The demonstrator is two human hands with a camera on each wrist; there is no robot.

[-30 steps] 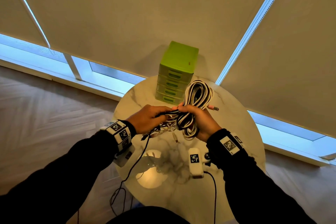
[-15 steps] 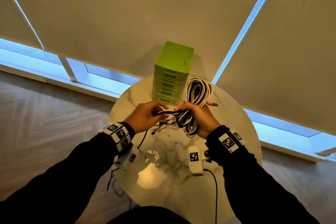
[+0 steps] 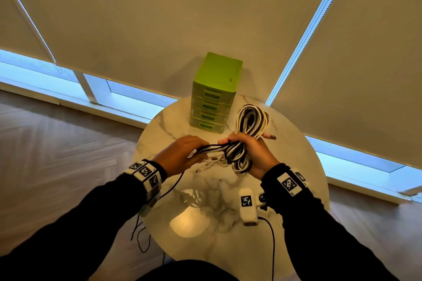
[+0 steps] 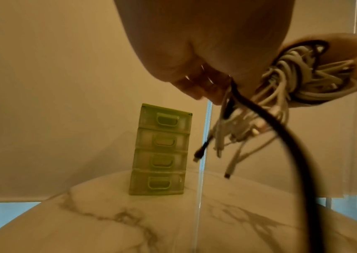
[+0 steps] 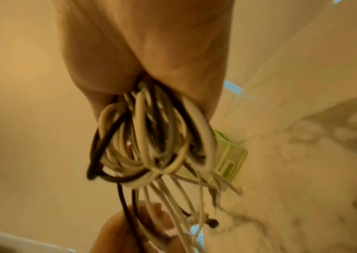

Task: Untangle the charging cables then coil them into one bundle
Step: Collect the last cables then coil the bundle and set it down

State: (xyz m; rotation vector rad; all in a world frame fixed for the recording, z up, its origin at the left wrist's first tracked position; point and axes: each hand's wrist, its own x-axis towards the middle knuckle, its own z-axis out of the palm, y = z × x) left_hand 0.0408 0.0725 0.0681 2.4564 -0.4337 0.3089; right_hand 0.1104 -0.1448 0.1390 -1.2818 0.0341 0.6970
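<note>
Marble table [image 3: 285, 189] under both hands. Right hand [image 3: 255, 155] grips the coiled cables [image 3: 249, 125] mid-loop, above the table. Left hand [image 3: 180, 155], now drawn slightly away, pinches the loose tails [image 3: 212, 149]; judged ready to wrap them round the bundle.

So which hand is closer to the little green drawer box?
The right hand, though only slightly. It holds the cable bundle just in front of the green drawer box, toward its right side. The left hand holds the loose strands further forward and left.
</note>
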